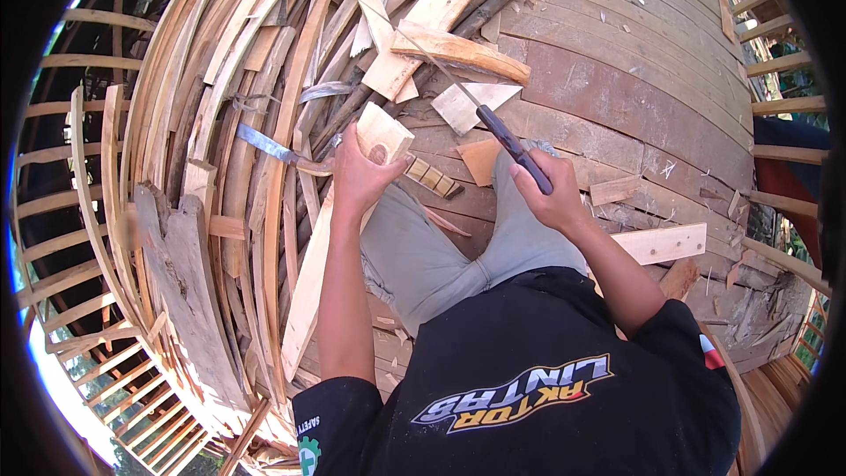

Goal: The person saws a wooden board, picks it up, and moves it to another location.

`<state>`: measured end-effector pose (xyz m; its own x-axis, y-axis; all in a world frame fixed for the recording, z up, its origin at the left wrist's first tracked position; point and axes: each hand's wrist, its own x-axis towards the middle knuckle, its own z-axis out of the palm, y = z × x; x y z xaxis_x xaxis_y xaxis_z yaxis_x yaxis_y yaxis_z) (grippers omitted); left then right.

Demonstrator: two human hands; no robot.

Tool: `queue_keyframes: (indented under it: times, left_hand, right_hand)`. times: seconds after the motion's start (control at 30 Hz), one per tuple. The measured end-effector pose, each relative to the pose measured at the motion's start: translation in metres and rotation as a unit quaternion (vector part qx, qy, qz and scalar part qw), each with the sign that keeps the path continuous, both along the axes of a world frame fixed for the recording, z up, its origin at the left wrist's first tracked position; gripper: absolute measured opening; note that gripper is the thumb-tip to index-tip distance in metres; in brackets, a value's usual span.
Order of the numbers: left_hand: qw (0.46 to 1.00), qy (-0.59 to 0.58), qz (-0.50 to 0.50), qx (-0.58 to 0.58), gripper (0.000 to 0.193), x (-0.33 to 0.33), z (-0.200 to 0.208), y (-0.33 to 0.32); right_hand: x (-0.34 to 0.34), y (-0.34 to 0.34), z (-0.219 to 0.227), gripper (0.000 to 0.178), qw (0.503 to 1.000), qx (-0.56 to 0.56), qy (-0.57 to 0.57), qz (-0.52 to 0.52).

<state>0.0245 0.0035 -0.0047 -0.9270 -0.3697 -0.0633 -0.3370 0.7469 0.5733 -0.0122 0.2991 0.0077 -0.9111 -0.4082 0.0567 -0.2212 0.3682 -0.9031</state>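
Grips a pale, squared wooden board with a brown knot (388,134) beside the left leg, with the fingers of the left hand (366,167) clamped around it near its upper end. Holds a long, thin-bladed tool with a dark handle (504,132) in the right hand (551,189), with fingers closed round the handle. Points the blade up and leftward, toward a heap of rough brown timber (291,97). Near the left hand: a curved silvery blade with a wooden handle (264,143).

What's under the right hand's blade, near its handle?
A pale offcut, then a short plank further along. The thin strip directly behind the blade is hidden; contact can't be told.
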Motion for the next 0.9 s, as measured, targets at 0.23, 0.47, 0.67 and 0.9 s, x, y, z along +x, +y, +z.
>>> queue_keyframes:
  times: [0.23,0.47,0.67,0.9]
  left_hand:
    - [0.999,-0.047,0.014,0.023,0.107,0.012,0.039,0.006]
    - [0.995,0.096,0.015,-0.034,0.095,0.066,0.028,0.043]
    - [0.995,0.103,0.01,-0.014,0.096,0.073,0.026,0.07]
    - [0.99,0.106,-0.021,0.087,0.114,0.087,0.047,0.048]
  right_hand:
    - [0.016,-0.004,-0.036,0.023,0.992,-0.012,-0.102,-0.072]
    - [0.035,-0.045,-0.033,0.04,0.971,-0.151,-0.184,0.005]
    - [0.045,-0.069,-0.003,0.015,0.968,-0.167,-0.185,-0.002]
    - [0.049,-0.079,0.016,0.032,0.975,-0.134,-0.177,-0.014]
